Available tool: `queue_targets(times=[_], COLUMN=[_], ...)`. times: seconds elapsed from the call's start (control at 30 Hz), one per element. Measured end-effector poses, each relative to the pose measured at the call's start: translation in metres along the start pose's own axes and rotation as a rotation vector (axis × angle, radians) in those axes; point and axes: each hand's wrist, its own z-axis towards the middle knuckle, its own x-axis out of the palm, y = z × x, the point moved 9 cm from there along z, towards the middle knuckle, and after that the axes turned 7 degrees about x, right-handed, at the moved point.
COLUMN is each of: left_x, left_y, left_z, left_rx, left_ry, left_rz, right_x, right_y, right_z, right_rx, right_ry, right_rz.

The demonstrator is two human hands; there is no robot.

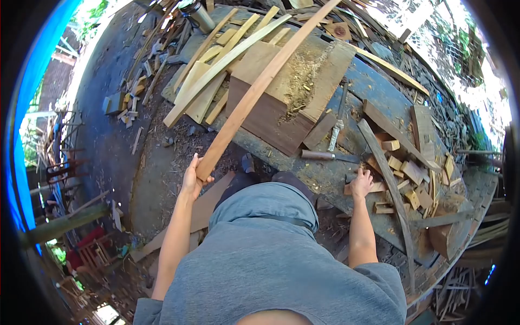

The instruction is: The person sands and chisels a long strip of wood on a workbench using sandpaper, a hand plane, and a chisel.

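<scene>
The left grip (pixel 190 181) is closed around the near end of a long wood stick (pixel 254 92). The stick leans up over a big wood block (pixel 271 116) on the blue counter (pixel 374 86). The right grip (pixel 362 183) rests flat on a small wood piece (pixel 377 187). It is near a chisel (pixel 325 155) and a pile of little wood blocks (pixel 406 173).

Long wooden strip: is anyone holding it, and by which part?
Yes. The left hand grips the long wooden strip at its near end. The right hand touches a small offcut on the workbench.
</scene>
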Motion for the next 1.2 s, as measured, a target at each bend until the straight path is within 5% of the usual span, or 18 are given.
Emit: queue_targets(times=[0.37, 0.43, 0.7, 0.73, 0.87, 0.97, 1.07, 1.2], left_x=[-0.031, -0.027, -0.026, -0.022, 0.001, 0.020, 0.051, 0.071], left_y=[0.000, 0.004, 0.020, 0.018, -0.004, -0.015, -0.029, -0.038], left_z=[0.002, 0.003, 0.006, 0.005, -0.011, -0.023, -0.032, -0.038], left_rx=[0.117, 0.110, 0.028, 0.022, 0.041, -0.007, -0.020, 0.019], left_ry=[-0.111, -0.069, -0.151, -0.113, 0.105, 0.217, 0.435, 0.463], left_rz=[-0.143, -0.177, -0.464, -0.484, -0.515, -0.557, -0.523, -0.333], right_x=[-0.006, 0.001, -0.032, -0.033, -0.058, -0.088, -0.137, -0.172], right_y=[0.013, 0.013, 0.038, 0.051, 0.106, 0.174, 0.251, 0.328], right_z=[0.012, 0.010, 0.010, 0.003, -0.009, -0.020, -0.045, -0.075], right_rx=[-0.212, -0.171, -0.090, 0.168, 0.333, 0.190, 0.002, -0.285], right_ry=[0.124, 0.219, -0.028, 0.259, 0.435, 0.640, 0.833, 0.908], right_rz=[-0.130, 0.000, 0.689, 1.030, 1.393, 1.649, 1.580, 1.396])
